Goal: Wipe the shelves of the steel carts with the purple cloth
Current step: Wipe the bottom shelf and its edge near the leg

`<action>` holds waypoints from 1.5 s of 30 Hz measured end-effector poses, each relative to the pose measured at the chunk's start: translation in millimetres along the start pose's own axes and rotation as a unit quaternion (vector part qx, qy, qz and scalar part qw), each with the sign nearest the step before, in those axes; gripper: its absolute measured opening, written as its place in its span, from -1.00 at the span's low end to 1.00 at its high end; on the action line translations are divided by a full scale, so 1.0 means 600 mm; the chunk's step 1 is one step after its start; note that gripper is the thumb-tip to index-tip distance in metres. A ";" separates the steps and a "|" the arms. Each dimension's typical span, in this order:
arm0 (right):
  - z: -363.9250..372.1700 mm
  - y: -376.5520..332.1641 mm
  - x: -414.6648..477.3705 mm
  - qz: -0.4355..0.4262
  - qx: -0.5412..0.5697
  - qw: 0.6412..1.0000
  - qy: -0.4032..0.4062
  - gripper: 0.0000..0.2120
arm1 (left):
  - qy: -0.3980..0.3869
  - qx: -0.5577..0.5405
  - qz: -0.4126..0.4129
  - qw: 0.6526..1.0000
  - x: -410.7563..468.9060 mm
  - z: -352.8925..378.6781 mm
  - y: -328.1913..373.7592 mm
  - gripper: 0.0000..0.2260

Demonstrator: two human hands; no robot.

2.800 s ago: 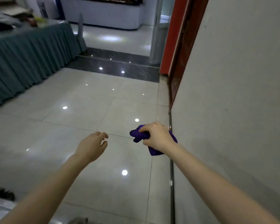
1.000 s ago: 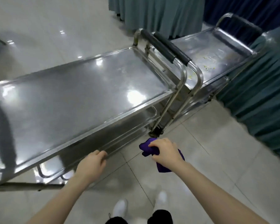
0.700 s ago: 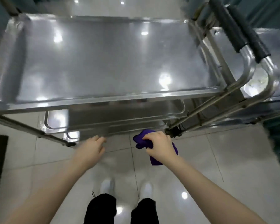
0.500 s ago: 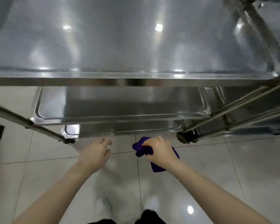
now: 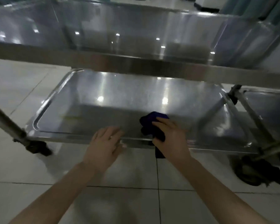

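I see steel cart (image 5: 136,62), its lower shelf (image 5: 120,101) in front of me, my L hand (image 5: 103,143) at the front rim w/ fingers straight, holding nothing, R hand (image 5: 170,139) curled round purple cloth (image 5: 150,125) sitting on shelf nr front edge.

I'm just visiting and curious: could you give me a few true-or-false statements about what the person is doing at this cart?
1. The right hand holds the purple cloth. True.
2. The cloth sits in a bucket. False: it is at the lower shelf, near its front edge.
3. The left hand grips a spray bottle. False: it holds nothing; its fingers lie fairly straight at the shelf's front edge.
4. A wheel shows at the cart's left leg. True.
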State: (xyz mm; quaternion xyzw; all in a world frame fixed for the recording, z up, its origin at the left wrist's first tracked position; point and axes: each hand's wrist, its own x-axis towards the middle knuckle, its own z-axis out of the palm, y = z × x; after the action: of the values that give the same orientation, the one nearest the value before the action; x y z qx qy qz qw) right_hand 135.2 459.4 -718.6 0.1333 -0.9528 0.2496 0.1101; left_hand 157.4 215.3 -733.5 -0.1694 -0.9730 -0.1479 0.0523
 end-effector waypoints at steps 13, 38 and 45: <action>0.110 0.080 0.140 0.032 -0.157 0.980 -0.114 -0.46 | 0.056 -0.006 -0.003 0.998 -0.003 0.087 -0.008 -0.63; 0.008 0.195 -0.026 -0.069 -0.125 0.985 -0.097 -0.50 | 0.030 -0.096 0.084 0.991 0.196 0.119 0.157 -0.71; -0.032 0.343 0.162 0.170 -0.150 0.971 -0.075 -0.50 | -0.022 -0.075 0.094 0.992 0.235 0.163 0.205 -0.59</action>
State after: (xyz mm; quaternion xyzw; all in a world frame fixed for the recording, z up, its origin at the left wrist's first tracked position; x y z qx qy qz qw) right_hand -17.2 622.5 -767.2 -0.0306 -0.9936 0.1081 0.0131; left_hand 62.8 399.9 -771.7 -0.2671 -0.9397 -0.2112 0.0322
